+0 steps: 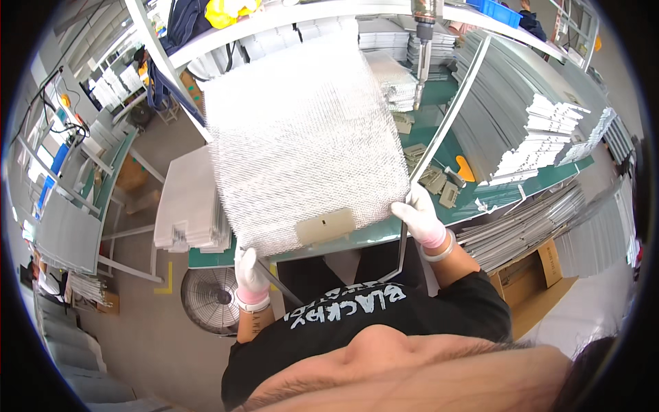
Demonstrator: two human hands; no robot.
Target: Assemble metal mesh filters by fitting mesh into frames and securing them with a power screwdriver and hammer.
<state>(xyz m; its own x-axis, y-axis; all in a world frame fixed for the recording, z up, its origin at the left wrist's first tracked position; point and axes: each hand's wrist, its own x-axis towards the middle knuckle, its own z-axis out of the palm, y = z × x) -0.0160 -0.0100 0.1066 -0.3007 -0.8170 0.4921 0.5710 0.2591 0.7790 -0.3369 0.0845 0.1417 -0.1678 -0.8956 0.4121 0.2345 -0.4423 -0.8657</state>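
A large silvery mesh panel [302, 137] stands tilted in front of me above the green bench, with a beige plate [326, 225] at its near edge. My left hand [252, 275], in a white glove, is closed at the panel's near left corner, on a thin metal frame strip [278, 283] that runs down toward my body. At the near right corner my right hand [420, 216], also gloved, is closed on the frame. From there one pale strip [453, 110] slants up to the far right and a darker one [402, 250] drops toward my lap. The fingertips are partly hidden.
A power screwdriver [422, 62] hangs over the bench. Beige plates [432, 178] and an orange-handled tool [465, 169] lie at right, before stacked grey frame strips [508, 117]. Flat panels [189, 199] are stacked at left; a floor fan [209, 299] and cardboard box [539, 285] are below.
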